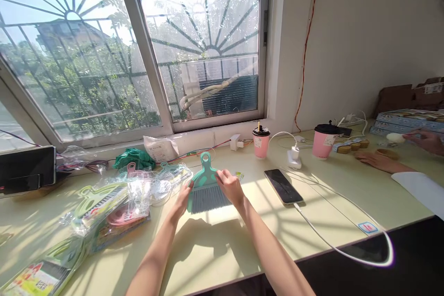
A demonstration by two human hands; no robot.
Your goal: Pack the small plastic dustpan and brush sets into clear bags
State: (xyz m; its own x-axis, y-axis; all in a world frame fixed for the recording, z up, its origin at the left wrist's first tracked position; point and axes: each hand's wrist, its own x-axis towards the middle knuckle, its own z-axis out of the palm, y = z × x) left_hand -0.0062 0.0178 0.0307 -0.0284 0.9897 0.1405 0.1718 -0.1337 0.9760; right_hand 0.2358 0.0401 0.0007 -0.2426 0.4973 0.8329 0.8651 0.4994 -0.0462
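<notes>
A green hand brush with grey bristles and a green dustpan [189, 204] behind it are held together above the table, handle end up. The brush [208, 198] has its bristles pointing down. My left hand [183, 198] is closed on the left edge of the dustpan. On the other side, my right hand [231, 188] grips the upper right part of the brush, fingers bent over its green top. Whether its fingers also touch the dustpan is hidden.
Bagged brush sets [100, 203] lie at the left near a propped tablet [27, 170]. A phone [283, 187] on a white cable, pink cups [261, 144] and a charger [294, 159] stand rightward. Another person's hands [376, 161] work at far right.
</notes>
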